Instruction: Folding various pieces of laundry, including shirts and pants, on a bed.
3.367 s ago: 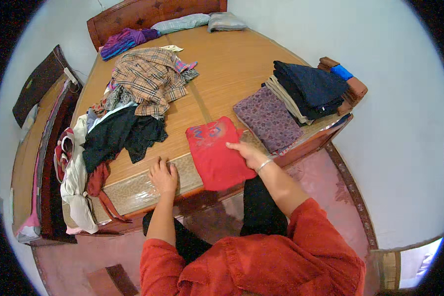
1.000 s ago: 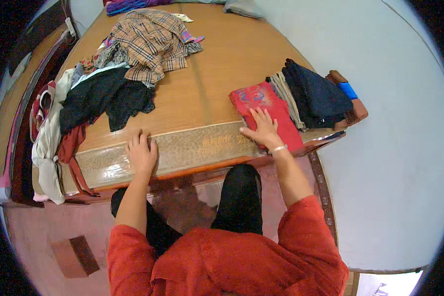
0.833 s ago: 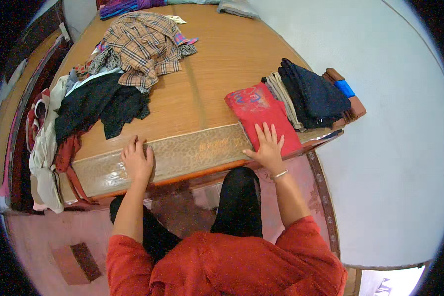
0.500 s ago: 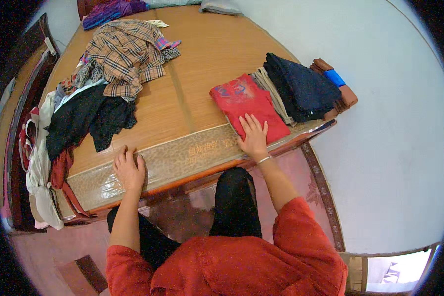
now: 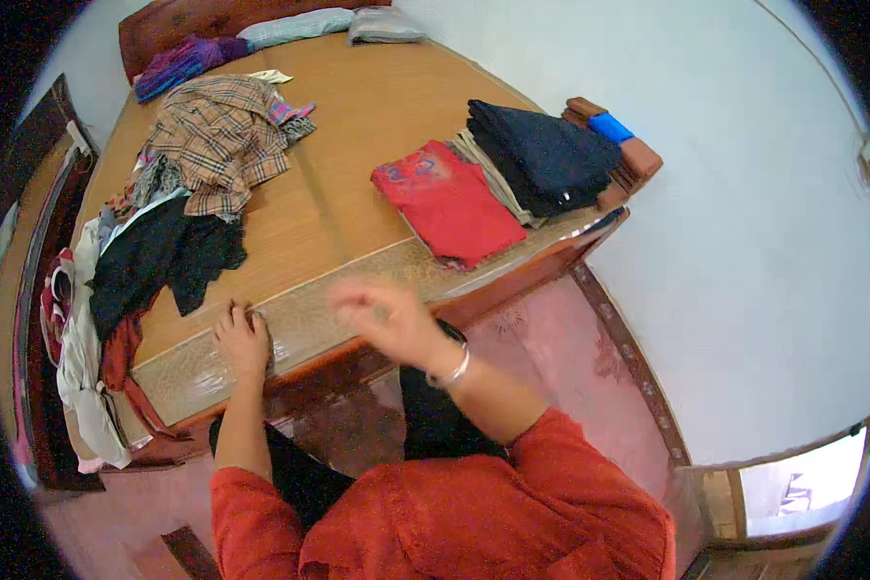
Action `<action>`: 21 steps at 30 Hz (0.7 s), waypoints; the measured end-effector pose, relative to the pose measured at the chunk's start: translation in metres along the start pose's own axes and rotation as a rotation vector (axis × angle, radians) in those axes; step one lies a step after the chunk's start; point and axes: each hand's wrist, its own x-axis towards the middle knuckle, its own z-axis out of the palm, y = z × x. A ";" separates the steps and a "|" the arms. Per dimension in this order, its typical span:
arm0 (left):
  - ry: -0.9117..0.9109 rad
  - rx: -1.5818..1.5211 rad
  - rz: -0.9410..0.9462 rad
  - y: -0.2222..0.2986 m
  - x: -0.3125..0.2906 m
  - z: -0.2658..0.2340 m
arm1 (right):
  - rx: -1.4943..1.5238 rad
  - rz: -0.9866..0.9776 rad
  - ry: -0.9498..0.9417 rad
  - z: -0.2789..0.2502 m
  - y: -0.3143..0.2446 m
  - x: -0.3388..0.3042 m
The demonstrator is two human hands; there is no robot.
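My left hand (image 5: 243,340) rests on the bed's front edge, fingers loosely apart with nothing in them. My right hand (image 5: 385,317) is raised over the same edge, blurred by motion; how its fingers are set cannot be made out. Beyond it, a folded red garment (image 5: 459,208) lies flat on the bed, apart from the hand. Beside that are a folded khaki garment (image 5: 498,176) and a folded dark navy stack (image 5: 546,159). A crumpled black garment (image 5: 155,249) lies beyond my left hand, next to a heap with a tan plaid shirt (image 5: 217,135).
The bed (image 5: 338,174) has a wooden front edge. A dark red cloth (image 5: 123,353) and a white cloth (image 5: 85,362) hang over its left side. Brown folded items with a blue band (image 5: 609,128) sit by the wall. Purple fabric (image 5: 188,63) and pillows (image 5: 300,27) lie far back.
My right hand has lifted off the red garment and moved left, toward me. The left hand stays on the bed edge. The view has shifted slightly, showing more of the headboard.
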 end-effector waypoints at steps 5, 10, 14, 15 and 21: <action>-0.034 0.108 0.002 -0.004 -0.002 0.004 | 0.595 -0.653 -0.282 0.014 -0.126 -0.029; -0.041 0.077 0.006 -0.002 -0.006 0.006 | 1.077 -1.159 -0.007 0.055 -0.183 -0.033; -0.011 0.119 0.044 -0.002 -0.009 0.006 | 1.262 -0.881 0.150 0.062 -0.202 -0.057; -0.005 0.102 0.060 -0.002 -0.009 0.006 | 1.280 -0.865 0.168 0.063 -0.200 -0.056; -0.009 0.156 0.065 -0.004 -0.021 0.005 | 1.316 -0.995 0.171 0.067 -0.203 -0.054</action>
